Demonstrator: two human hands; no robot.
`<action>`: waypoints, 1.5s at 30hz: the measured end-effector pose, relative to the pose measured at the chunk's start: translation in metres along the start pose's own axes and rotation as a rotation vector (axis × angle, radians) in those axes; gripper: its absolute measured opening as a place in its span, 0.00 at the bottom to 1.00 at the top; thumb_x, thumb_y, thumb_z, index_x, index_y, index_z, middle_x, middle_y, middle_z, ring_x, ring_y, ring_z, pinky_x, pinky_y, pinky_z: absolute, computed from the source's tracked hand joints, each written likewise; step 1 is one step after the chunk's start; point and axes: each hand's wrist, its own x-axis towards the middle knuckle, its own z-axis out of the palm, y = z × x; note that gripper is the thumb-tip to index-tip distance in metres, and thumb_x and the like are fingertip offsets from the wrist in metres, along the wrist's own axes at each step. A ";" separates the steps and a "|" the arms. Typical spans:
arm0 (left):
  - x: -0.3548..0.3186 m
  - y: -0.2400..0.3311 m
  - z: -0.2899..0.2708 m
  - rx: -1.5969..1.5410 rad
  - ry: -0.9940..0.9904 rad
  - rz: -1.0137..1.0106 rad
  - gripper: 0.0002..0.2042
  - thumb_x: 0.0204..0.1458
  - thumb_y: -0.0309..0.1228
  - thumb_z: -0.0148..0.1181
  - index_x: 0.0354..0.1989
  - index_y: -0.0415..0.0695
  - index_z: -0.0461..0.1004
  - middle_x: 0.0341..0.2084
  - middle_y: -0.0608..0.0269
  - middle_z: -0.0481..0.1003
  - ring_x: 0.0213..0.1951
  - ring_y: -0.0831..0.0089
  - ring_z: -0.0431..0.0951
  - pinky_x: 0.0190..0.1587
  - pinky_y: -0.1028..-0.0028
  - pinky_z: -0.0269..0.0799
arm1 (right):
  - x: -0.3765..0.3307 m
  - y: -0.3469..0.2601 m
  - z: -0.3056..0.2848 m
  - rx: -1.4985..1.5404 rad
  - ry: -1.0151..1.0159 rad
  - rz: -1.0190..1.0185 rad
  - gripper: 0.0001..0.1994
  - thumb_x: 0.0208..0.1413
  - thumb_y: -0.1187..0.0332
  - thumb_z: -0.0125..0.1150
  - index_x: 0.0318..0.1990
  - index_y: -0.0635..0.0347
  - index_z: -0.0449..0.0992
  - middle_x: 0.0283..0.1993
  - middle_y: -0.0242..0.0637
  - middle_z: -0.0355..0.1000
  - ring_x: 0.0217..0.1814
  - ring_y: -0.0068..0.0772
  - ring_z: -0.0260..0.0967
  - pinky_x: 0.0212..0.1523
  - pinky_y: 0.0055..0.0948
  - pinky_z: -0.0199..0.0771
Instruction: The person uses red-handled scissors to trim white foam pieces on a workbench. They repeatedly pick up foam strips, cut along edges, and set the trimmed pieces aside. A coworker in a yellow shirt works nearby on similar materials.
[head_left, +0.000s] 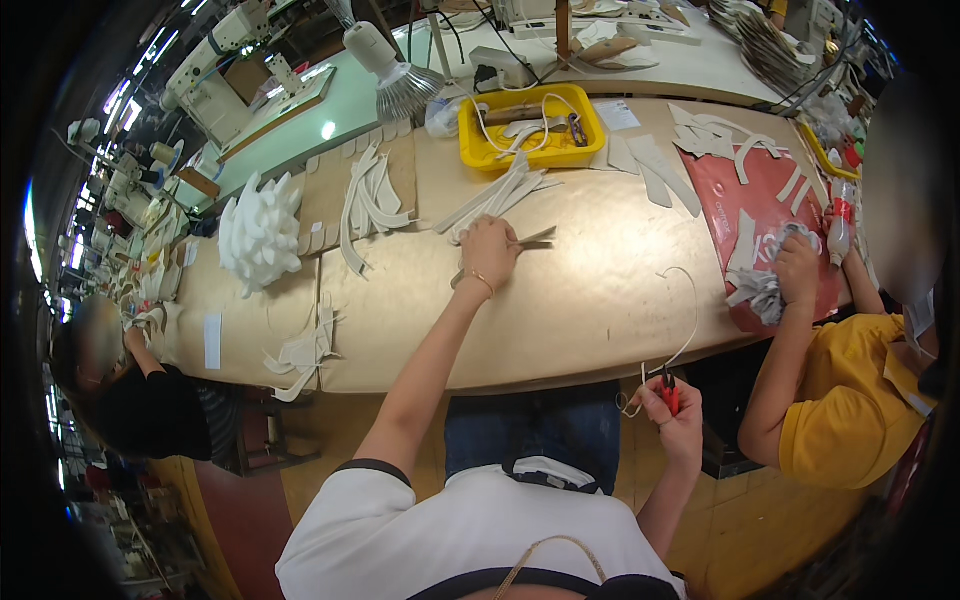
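My left hand [488, 250] reaches out over the middle of the table, its fingers closed on narrow olive-grey strips [540, 239] that stick out to the right. Just beyond it lies a loose pile of long cream strips [505, 195]. My right hand [675, 412], low at the table's near edge, is closed round a small red-and-black handled cutting tool [669, 392]; its tip is too small to make out. A thin white cord [692, 318] curves from the tabletop down to this hand, with a pale curled piece [630, 402] beside the fingers.
Behind the strips stands a yellow tray [590, 140] with tools and cord. More cream pieces [370, 205], a white foam-like pile [260, 235], a lamp [405, 80] and a sewing machine [225, 70] are at left. A co-worker in yellow [840, 400] handles grey cloth [757, 292] on a red sheet [715, 190].
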 end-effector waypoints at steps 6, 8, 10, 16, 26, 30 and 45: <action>0.016 0.003 -0.025 -0.348 -0.129 0.050 0.11 0.46 0.35 0.71 0.35 0.45 0.78 0.32 0.59 0.79 0.42 0.62 0.79 0.50 0.62 0.67 | 0.004 -0.001 -0.005 0.003 -0.032 0.012 0.07 0.58 0.70 0.65 0.36 0.66 0.78 0.30 0.34 0.77 0.34 0.21 0.72 0.39 0.22 0.70; 0.041 0.001 -0.041 -0.404 -0.134 0.051 0.11 0.48 0.34 0.70 0.36 0.44 0.78 0.35 0.56 0.80 0.42 0.61 0.79 0.48 0.62 0.70 | 0.005 -0.001 -0.006 0.007 -0.047 0.032 0.07 0.58 0.70 0.65 0.36 0.66 0.78 0.30 0.33 0.77 0.34 0.19 0.71 0.39 0.21 0.70; 0.058 0.006 -0.048 -0.090 0.065 0.204 0.12 0.50 0.36 0.67 0.40 0.44 0.78 0.40 0.57 0.79 0.46 0.60 0.78 0.52 0.61 0.67 | 0.004 0.000 -0.008 -0.005 -0.072 0.052 0.07 0.59 0.70 0.64 0.36 0.66 0.78 0.30 0.32 0.77 0.35 0.19 0.71 0.39 0.21 0.70; 0.095 0.068 0.005 -0.023 0.029 0.623 0.13 0.54 0.36 0.63 0.45 0.45 0.76 0.45 0.58 0.77 0.49 0.61 0.76 0.54 0.62 0.67 | 0.003 -0.002 -0.010 -0.037 -0.174 0.112 0.07 0.61 0.69 0.63 0.37 0.66 0.77 0.32 0.31 0.77 0.36 0.17 0.70 0.41 0.21 0.71; 0.174 0.139 0.098 0.563 0.036 0.788 0.09 0.56 0.28 0.50 0.42 0.39 0.74 0.34 0.52 0.80 0.37 0.60 0.82 0.43 0.61 0.73 | -0.012 0.001 -0.030 -0.063 -0.124 0.112 0.07 0.61 0.69 0.63 0.39 0.65 0.78 0.33 0.30 0.77 0.36 0.16 0.70 0.41 0.20 0.71; 0.189 0.150 0.093 0.668 -0.096 0.835 0.10 0.57 0.27 0.49 0.41 0.42 0.77 0.31 0.53 0.82 0.34 0.60 0.84 0.34 0.63 0.78 | -0.006 0.004 -0.036 -0.033 -0.100 0.126 0.07 0.61 0.68 0.63 0.38 0.64 0.78 0.33 0.30 0.77 0.36 0.17 0.70 0.41 0.20 0.71; 0.071 0.113 -0.012 0.055 -0.036 0.614 0.12 0.48 0.32 0.61 0.42 0.46 0.79 0.28 0.58 0.80 0.31 0.58 0.81 0.35 0.62 0.76 | 0.010 0.008 -0.034 -0.022 -0.171 0.102 0.08 0.61 0.66 0.63 0.38 0.63 0.78 0.34 0.31 0.77 0.36 0.15 0.68 0.38 0.20 0.69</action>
